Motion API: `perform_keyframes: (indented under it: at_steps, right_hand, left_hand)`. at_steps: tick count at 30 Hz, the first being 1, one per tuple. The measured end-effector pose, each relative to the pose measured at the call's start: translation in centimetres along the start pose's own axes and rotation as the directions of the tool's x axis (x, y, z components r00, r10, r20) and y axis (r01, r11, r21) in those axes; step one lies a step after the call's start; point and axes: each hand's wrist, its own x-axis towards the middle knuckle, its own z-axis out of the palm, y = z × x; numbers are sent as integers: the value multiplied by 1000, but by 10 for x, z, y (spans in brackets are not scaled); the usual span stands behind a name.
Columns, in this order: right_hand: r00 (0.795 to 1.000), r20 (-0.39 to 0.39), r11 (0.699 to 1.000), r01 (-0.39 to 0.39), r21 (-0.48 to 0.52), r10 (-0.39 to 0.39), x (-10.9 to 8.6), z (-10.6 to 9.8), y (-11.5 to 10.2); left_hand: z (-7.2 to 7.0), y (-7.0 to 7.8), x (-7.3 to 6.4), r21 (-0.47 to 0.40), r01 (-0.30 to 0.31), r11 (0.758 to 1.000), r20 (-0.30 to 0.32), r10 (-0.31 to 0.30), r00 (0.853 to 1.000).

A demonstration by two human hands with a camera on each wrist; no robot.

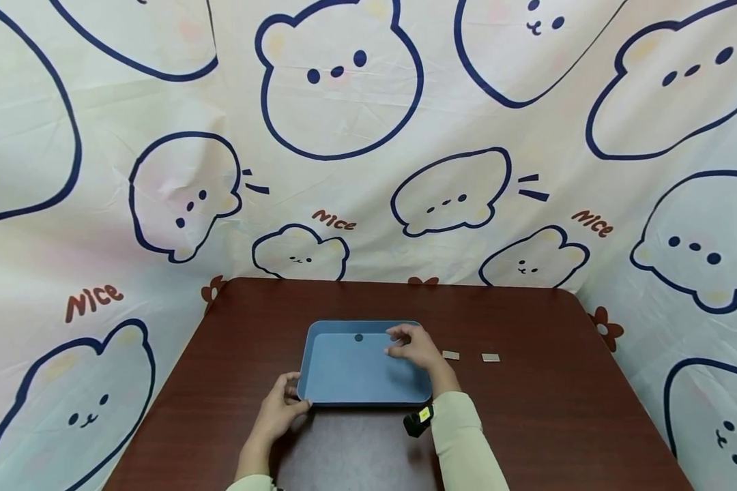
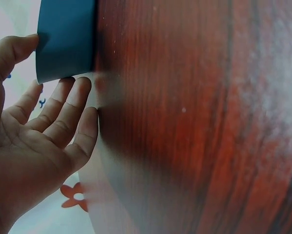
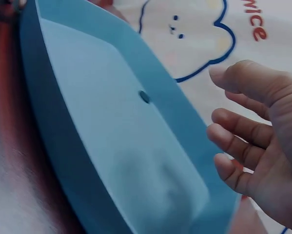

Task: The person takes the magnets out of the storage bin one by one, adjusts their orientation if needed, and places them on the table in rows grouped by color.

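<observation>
A shallow blue rectangular tray (image 1: 362,368) lies on the brown table. My left hand (image 1: 276,409) holds its near left corner; in the left wrist view the thumb meets the tray's rim and the fingertips touch the side of the blue wall (image 2: 65,41). Over the tray's right part hovers my right hand (image 1: 414,346), thumb and fingers spread apart and loosely bent, with nothing visible between them. Inside the tray, close to its far wall, is a small dark round disc (image 3: 144,96). Its exact kind cannot be told.
Two small pale rectangular pieces, a nearer one (image 1: 451,355) and a farther one (image 1: 490,358), lie on the table (image 1: 528,409) right of the tray. A patterned cloth (image 1: 368,184) hangs behind the table. A black device (image 1: 417,421) is on the right wrist.
</observation>
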Motion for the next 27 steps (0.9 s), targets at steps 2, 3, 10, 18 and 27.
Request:
perform_keyframes:
  at_steps: [2,3,10,18,27]
  right_hand:
    - [1000,16,1000,22,5,-23,5,6,1]
    - [999,21,1000,25,8,-26,7,10,1]
    - [1000,15,999,-14,33,13,20,29,5]
    - [994,1,988,-112,105,112,36,44,7]
    - [989,57,990,-136,-23,137,47,60,9]
  left_hand:
    - [0,0,0,-3,2,1000,-5,-2,1000]
    - [0,0,0,-8,5,1000,-8,-5,1000]
    - [1,1,-1,-18,2,1000,-5,-2,1000]
    - [0,1,-1,-12,8,1000,-3,-8,1000]
    - [1,1,-1,-30,14,999,-7,-14,1000]
